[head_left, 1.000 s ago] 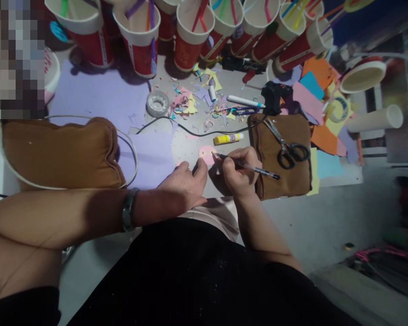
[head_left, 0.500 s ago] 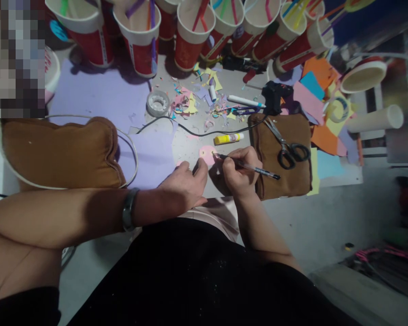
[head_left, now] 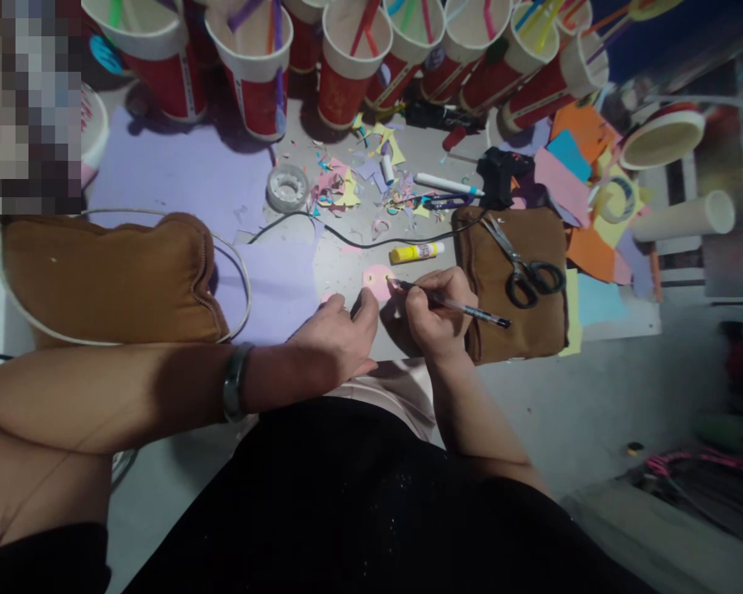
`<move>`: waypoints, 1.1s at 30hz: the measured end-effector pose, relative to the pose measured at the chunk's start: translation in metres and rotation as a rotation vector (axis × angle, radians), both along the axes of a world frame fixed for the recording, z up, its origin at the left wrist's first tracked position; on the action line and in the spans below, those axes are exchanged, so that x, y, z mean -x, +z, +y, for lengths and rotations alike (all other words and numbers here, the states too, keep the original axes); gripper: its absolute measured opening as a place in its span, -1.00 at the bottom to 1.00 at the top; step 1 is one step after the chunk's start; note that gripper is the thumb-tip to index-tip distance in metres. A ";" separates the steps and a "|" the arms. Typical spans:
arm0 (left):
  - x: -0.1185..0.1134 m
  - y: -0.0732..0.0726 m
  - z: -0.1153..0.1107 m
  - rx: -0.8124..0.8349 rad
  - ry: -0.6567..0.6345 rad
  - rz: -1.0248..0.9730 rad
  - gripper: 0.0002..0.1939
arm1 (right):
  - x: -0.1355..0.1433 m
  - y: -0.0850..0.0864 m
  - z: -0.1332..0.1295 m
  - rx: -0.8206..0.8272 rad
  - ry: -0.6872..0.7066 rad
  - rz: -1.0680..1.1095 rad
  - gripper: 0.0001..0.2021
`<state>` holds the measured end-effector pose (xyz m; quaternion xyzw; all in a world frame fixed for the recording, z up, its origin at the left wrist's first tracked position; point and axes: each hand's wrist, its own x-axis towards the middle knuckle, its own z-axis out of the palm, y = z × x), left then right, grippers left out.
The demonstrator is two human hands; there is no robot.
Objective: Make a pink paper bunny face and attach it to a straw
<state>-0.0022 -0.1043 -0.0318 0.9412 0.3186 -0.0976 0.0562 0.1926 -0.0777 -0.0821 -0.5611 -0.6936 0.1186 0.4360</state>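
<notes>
A small pink paper piece (head_left: 377,281) with two small yellowish marks lies on the table near its front edge. My right hand (head_left: 441,313) is closed round a black pen (head_left: 480,314), whose tip touches the right-hand mark on the paper. Fingers apart, my left hand (head_left: 340,334) rests on the table, its fingertips at the lower left edge of the pink piece. Just above the paper lies a yellow glue stick (head_left: 416,252).
Red and white cups (head_left: 352,78) with coloured straws line the back. Brown cushions (head_left: 105,276) flank the hands, the right one bearing scissors (head_left: 523,268). Behind are clear tape (head_left: 287,188), paper scraps (head_left: 334,183), a white marker (head_left: 447,183) and a black cable (head_left: 371,245).
</notes>
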 end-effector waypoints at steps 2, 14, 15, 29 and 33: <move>0.000 0.000 0.000 -0.003 0.004 -0.017 -0.19 | 0.000 0.001 0.000 0.000 0.007 -0.001 -0.86; 0.000 0.003 0.001 0.008 0.001 0.009 -0.20 | -0.001 -0.002 0.000 0.003 0.013 0.002 -0.87; 0.000 0.002 0.001 0.000 -0.003 0.020 -0.19 | -0.002 -0.004 -0.001 -0.009 0.014 0.031 -0.86; 0.001 0.000 0.001 -0.002 -0.018 0.028 -0.22 | 0.003 -0.008 -0.004 -0.200 0.008 0.319 -0.82; 0.001 -0.004 -0.001 -0.060 -0.010 0.012 -0.19 | 0.003 -0.001 -0.004 -0.108 0.213 0.236 -0.87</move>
